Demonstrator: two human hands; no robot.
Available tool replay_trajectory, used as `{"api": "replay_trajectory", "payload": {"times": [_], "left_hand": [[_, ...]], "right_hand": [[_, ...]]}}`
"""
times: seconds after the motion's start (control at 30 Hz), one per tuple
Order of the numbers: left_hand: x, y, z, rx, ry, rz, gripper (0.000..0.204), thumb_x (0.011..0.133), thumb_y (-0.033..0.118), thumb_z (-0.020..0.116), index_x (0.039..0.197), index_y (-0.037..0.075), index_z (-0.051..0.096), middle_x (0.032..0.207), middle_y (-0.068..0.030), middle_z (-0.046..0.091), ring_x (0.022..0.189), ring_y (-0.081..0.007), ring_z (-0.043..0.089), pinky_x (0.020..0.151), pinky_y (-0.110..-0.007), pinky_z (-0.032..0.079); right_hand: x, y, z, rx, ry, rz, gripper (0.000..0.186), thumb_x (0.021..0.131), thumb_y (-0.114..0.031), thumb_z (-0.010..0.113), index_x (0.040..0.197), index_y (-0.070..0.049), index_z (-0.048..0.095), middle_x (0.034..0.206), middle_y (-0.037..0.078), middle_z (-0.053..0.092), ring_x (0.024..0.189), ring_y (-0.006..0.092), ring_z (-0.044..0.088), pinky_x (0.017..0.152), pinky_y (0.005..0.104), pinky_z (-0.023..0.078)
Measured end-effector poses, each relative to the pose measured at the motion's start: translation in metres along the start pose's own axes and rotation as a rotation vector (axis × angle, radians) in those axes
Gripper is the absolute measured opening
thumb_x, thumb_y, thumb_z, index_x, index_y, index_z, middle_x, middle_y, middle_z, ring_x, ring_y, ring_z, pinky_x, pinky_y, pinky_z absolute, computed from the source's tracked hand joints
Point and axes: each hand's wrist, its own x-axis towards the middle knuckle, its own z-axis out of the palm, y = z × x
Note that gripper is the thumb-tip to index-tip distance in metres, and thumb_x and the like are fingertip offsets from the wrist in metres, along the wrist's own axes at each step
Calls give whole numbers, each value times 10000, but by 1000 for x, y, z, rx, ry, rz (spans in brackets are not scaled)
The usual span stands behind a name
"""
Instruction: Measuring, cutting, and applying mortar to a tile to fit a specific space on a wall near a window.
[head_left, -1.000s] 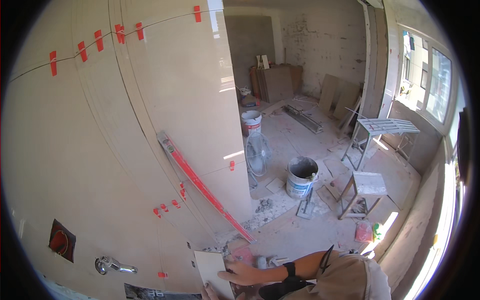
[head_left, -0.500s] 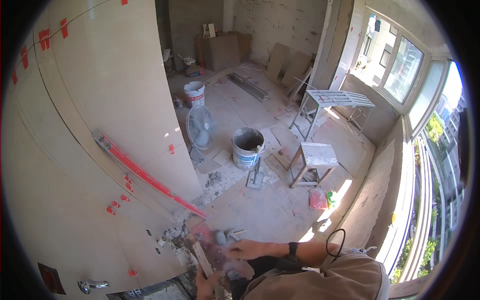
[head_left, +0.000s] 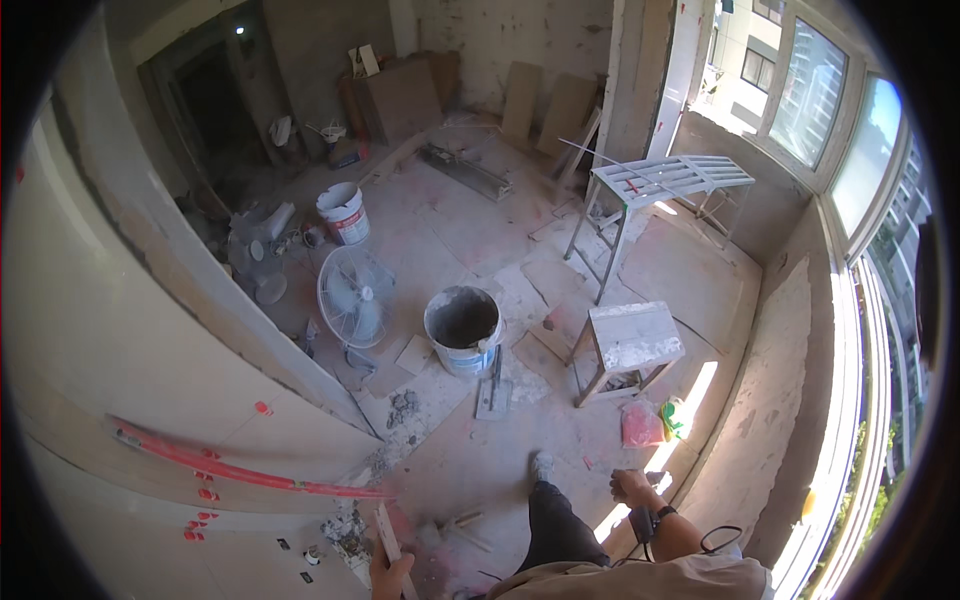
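Observation:
My left hand (head_left: pixel 390 572) is closed round a narrow pale strip (head_left: pixel 386 530), which stands up at a tilt near the base of the panelled wall. Out to the right, my right hand (head_left: pixel 632 487) is closed, held apart from the strip. A dark corded tool (head_left: pixel 641 524) shows beneath the right hand, partly hidden by the wrist; its exact kind is unclear. The tool's black cord (head_left: pixel 722 540) loops beside my forearm. Blurred sticks (head_left: pixel 468 530) lie on the dusty floor right of the strip.
A long red straightedge (head_left: pixel 250 472) leans along the wall at left. Ahead stand a mortar bucket (head_left: pixel 464 330), a trowel (head_left: pixel 494 396), a fan (head_left: pixel 356 298) and a small stool (head_left: pixel 636 336). Farther back are a metal trestle bench (head_left: pixel 668 180) and a white bucket (head_left: pixel 343 213). Windows line the right.
My right hand has moved away from the strip, out to the right, with the dark tool. The left hand still grips the strip. The view has shifted, and the pinkish dust near the hands has thinned.

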Motion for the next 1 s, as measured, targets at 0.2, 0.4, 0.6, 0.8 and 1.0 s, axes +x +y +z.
{"api": "replay_trajectory", "payload": {"times": [0.2,0.4,0.6,0.8,1.0], "left_hand": [[111,34,105,-109,-129,-145,527,844,85,663,1354,47,540,997,-36,633,849,-161,611,722,-302,504],[203,106,199,130,-20,-256,669,834,156,696,1467,65,501,990,-23,651,789,-122,587,650,-284,469],[285,134,263,264,100,-469,687,820,253,797,1426,105,510,1081,-96,643,852,-193,636,723,-354,541],[435,103,316,150,25,-409,665,819,211,732,1442,108,521,1082,-63,664,882,-173,621,748,-322,503],[528,215,445,233,-78,-326,618,808,220,743,1390,106,568,1004,-39,646,859,-156,580,751,-290,455]], "right_hand": [[78,-126,-27,-70,45,-104,196,919,-168,625,978,17,592,756,114,624,558,230,590,470,365,467],[100,-276,-12,-83,47,-230,223,950,-202,613,1003,14,602,768,98,620,616,196,608,515,316,481],[156,-338,-43,-530,-36,-654,203,948,-189,594,984,10,609,779,94,642,679,205,642,569,344,527],[318,-350,-116,89,46,-223,152,897,-133,563,760,-114,499,565,17,450,467,177,466,419,329,389],[338,-510,-76,300,225,-97,153,897,-127,531,758,-112,469,551,25,423,409,156,412,339,326,320]]}}
